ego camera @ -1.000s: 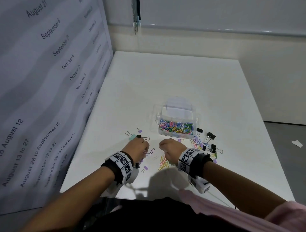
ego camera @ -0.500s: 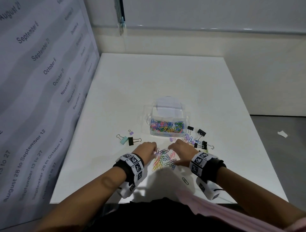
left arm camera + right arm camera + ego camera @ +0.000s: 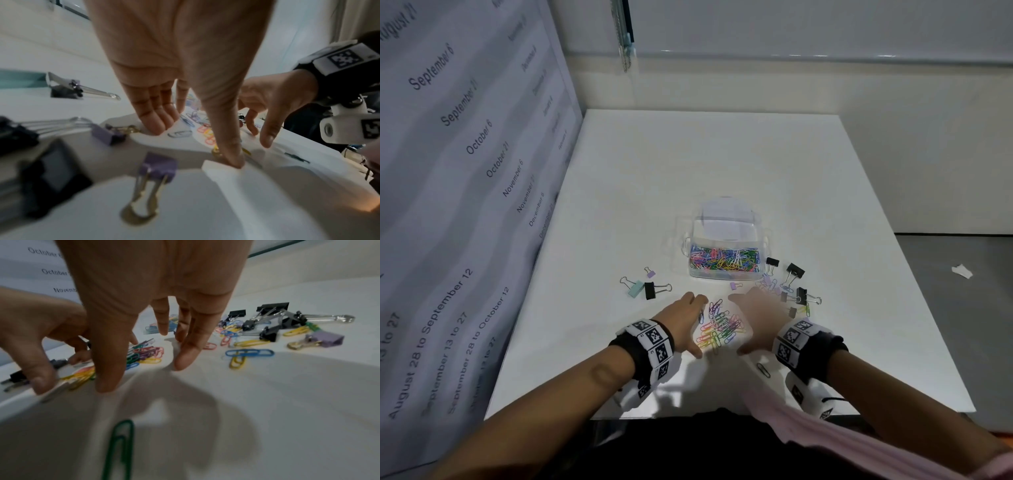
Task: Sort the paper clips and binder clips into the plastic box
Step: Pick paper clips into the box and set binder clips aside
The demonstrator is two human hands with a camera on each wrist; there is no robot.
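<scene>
Multicoloured paper clips (image 3: 719, 329) lie heaped on the white table (image 3: 722, 164) between the left hand (image 3: 683, 317) and the right hand (image 3: 755, 317); both hands are released, fingers extended with tips on the tabletop, flanking the heap and grasping nothing. The plastic box (image 3: 725, 255), already holding paper clips, stands just beyond the hands. Black binder clips (image 3: 795, 272) lie right of the box; a teal and a black clip (image 3: 642, 289) lie left.

left hand (image 3: 686, 318), right hand (image 3: 756, 317), fingers (image 3: 156, 120) extended downward
</scene>
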